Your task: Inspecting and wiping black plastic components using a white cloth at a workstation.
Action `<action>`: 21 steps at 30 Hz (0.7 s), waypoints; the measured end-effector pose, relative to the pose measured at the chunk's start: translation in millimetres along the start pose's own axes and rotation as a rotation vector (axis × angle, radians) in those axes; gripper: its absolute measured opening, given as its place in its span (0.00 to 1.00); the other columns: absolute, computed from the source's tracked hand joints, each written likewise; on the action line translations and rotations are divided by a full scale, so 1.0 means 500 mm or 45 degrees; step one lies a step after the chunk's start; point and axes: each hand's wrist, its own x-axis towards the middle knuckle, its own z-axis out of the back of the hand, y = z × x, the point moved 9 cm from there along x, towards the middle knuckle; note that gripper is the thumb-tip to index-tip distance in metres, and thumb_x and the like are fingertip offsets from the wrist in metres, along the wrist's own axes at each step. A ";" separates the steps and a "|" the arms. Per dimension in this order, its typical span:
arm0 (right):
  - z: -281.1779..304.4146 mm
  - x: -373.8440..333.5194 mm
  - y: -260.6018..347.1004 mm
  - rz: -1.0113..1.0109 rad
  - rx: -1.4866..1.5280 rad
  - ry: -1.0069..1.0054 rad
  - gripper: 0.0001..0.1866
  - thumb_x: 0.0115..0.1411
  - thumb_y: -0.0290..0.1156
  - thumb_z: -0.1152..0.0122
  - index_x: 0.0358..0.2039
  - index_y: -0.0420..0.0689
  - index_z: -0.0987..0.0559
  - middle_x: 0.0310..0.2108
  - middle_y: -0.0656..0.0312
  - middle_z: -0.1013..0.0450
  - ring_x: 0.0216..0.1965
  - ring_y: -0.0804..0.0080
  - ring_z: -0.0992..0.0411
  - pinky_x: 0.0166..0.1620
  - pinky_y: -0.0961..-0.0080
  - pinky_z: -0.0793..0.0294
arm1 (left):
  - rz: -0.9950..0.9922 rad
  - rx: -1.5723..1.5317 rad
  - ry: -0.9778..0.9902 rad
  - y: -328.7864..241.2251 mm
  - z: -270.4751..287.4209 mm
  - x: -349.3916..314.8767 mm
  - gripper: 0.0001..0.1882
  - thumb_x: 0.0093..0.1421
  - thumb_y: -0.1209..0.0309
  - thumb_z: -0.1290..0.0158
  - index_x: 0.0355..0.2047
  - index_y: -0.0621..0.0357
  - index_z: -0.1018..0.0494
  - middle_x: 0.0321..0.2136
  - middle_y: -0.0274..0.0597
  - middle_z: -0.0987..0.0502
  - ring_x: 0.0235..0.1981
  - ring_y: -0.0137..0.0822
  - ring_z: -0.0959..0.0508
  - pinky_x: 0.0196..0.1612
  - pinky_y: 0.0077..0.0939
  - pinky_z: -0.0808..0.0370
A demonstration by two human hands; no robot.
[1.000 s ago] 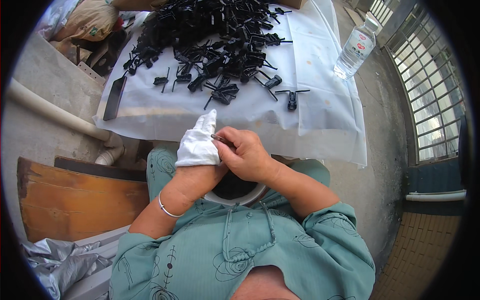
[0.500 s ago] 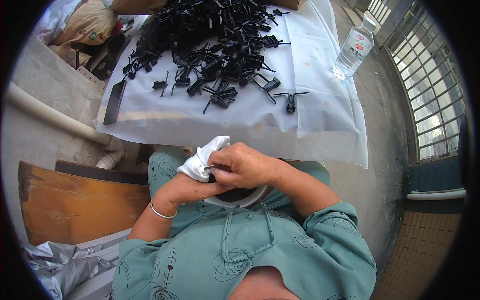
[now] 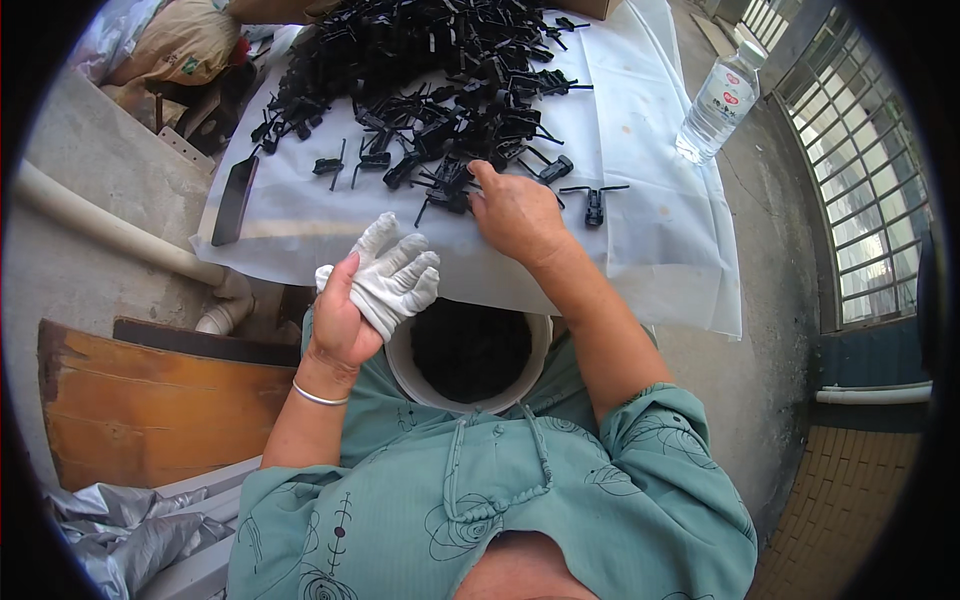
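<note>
My left hand (image 3: pixel 368 296) is held palm up in front of the table, with a white glove (image 3: pixel 395 277) over its fingers and the thumb bare. Its fingers are spread and nothing lies in them. At the near edge of the pile, my right hand (image 3: pixel 522 218) is bare, with thumb and forefinger pinched at the right end of a black plastic part (image 3: pixel 446 192) with thin arms. That part still rests on the table among similar ones. Between my knees stands a white bucket (image 3: pixel 401 372) with dark contents that I cannot make out singly.
A heap of black plastic parts (image 3: pixel 420 60) covers the far side of the white-sheeted table (image 3: pixel 660 250). A clear water bottle (image 3: pixel 715 108) stands at the right edge, and a flat black strip (image 3: pixel 236 200) lies at the left. A brown wooden board (image 3: pixel 160 410) leans at lower left.
My right hand has left my left hand and reached forward to the parts. My left hand has opened and turned palm up. The bucket below now shows more fully.
</note>
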 end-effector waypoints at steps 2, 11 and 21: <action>-0.005 -0.002 0.000 0.053 -0.037 -0.011 0.16 0.54 0.32 0.51 0.44 0.44 0.30 0.25 0.53 0.26 0.29 0.54 0.27 0.31 0.60 0.28 | -0.014 -0.001 -0.008 -0.002 -0.004 0.005 0.24 0.64 0.62 0.69 0.59 0.56 0.47 0.55 0.53 0.40 0.53 0.50 0.36 0.56 0.47 0.38; 0.026 -0.151 0.164 0.550 0.672 -0.101 0.16 0.49 0.33 0.38 0.36 0.40 0.28 0.25 0.54 0.28 0.22 0.55 0.29 0.27 0.67 0.28 | -0.347 0.112 0.022 -0.004 -0.064 0.013 0.32 0.62 0.55 0.63 0.62 0.55 0.54 0.59 0.51 0.45 0.59 0.48 0.43 0.61 0.46 0.47; -0.001 -0.181 0.155 0.425 1.259 0.145 0.08 0.45 0.21 0.50 0.28 0.39 0.28 0.16 0.56 0.34 0.17 0.68 0.34 0.23 0.76 0.35 | -0.279 0.169 0.178 0.012 -0.116 0.011 0.41 0.51 0.51 0.45 0.61 0.48 0.51 0.56 0.44 0.42 0.56 0.48 0.39 0.57 0.46 0.41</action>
